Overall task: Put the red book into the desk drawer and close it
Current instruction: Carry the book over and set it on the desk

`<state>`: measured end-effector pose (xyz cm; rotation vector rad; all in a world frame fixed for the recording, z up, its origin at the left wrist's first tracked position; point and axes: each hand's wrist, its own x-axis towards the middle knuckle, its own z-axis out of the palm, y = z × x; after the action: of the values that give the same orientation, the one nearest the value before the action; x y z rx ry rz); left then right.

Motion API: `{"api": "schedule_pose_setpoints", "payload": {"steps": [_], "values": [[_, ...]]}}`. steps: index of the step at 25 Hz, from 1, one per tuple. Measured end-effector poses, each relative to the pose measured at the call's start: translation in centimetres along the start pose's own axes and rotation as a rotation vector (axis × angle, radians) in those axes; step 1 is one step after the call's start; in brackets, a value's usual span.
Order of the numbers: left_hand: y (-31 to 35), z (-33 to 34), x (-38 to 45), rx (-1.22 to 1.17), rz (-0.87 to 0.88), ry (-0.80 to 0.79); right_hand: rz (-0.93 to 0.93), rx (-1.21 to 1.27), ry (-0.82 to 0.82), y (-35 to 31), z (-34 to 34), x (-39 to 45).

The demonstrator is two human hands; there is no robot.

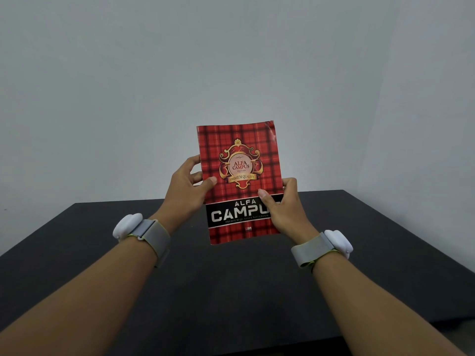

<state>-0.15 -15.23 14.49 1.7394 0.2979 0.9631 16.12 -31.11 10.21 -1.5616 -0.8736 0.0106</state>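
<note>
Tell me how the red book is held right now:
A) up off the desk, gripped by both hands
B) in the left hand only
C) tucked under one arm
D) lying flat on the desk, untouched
A: the red book is raised above the dark desk with its cover facing the camera, the left hand gripping its left edge and the right hand its lower right edge.

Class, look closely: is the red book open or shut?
Shut. The red book shows its whole front cover, no pages spread, gripped at its sides by the left hand and right hand.
</note>
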Motion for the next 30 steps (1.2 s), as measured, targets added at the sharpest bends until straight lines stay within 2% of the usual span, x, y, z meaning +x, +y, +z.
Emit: {"api": "schedule_pose_setpoints", "payload": {"steps": [11,21,30], "values": [[0.6,6.3,-0.5,-0.037,0.012,-0.078,0.017,-0.061,0.091,0.9,-6.6,-1.4],[0.3,14.6,-1.5,-0.048,-0.006,-0.161,0.056,-0.113,0.175,3.5,-14.3,-3.6],[-1.4,22.4,-2.9,-0.022,-0.028,-0.223,0.134,-0.256,0.243,6.5,-21.7,-5.2]]}}
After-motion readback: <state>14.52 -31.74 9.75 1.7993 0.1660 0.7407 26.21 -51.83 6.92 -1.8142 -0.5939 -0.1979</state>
